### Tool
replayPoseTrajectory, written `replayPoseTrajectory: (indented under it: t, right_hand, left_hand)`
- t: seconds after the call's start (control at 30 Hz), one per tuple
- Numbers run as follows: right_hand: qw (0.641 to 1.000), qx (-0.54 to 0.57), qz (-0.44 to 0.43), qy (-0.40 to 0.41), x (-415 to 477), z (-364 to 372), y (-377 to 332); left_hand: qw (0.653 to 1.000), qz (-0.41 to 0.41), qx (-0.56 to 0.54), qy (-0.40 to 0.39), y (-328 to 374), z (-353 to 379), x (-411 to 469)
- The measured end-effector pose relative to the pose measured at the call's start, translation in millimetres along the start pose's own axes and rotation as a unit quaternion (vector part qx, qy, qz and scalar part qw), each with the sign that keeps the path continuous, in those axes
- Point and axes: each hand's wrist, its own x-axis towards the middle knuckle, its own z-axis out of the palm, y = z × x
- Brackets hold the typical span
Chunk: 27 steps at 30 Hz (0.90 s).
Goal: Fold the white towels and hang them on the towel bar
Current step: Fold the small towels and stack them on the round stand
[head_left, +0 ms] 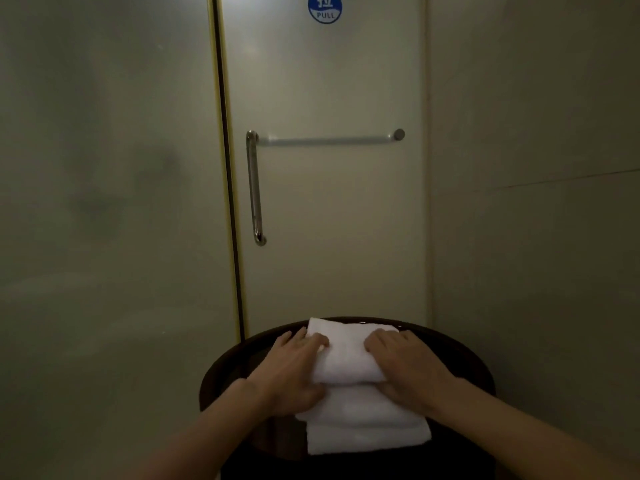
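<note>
So the white towel [346, 355] sits on a small round dark table [464, 355], running from the far edge toward the near edge, where its lower layers hang a bit over the rim. It looks partly folded already: a thick rolled-over fold lies on top at the far half, with flatter layers underneath spreading toward the person.

The left hand [294, 372] is on the left side of that top fold, fingers curled over the top and thumb seemingly tucked under the edge, so it's gripping the fold rather than just resting. The right hand [405, 368] mirrors it on the right side, fingers bent over the cloth and pinching the doubled layer. Neither one is spread flat.

Handling-wise I'd guess it's soft terry: light, floppy, zero stiffness, nothing to break. It'll sag wherever it's unsupported, and the layers will slide apart if you only grab the top one. So hold it like it's being held here, at both side edges of the fold and through all the layers, which keeps the fold line straight. Probably not slippery, since terry grabs itself, though the glossy tabletop might let the whole stack skid.

The towel bar [329, 140] is on the frosted door [346, 237] beyond the far edge, well apart from the towel and bare. A vertical pull handle [254, 188] sits at its left end.
</note>
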Motion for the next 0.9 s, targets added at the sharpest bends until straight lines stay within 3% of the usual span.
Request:
replayPoseTrajectory:
  t: [0.07,0.2,0.4,0.9]
  right_hand:
    - [1.0,0.018,0.0,-0.014,-4.4,1.6,-0.9]
    - [0.996,0.084,-0.011,-0.001,-11.2,5.9,-1.1]
    - [0.991,0.087,0.003,-0.102,-11.1,11.4,-1.5]
    - [0.99,0.109,-0.009,-0.084,-13.2,33.0,3.1]
  left_hand:
    - [0.998,0.035,0.025,-0.045,-1.4,-3.9,-2.9]
    - [0.996,0.03,0.034,-0.073,4.6,0.9,2.4]
    - [0.997,0.004,0.023,-0.077,12.3,15.4,12.2]
    - [0.997,-0.016,0.015,-0.075,18.8,35.6,12.4]
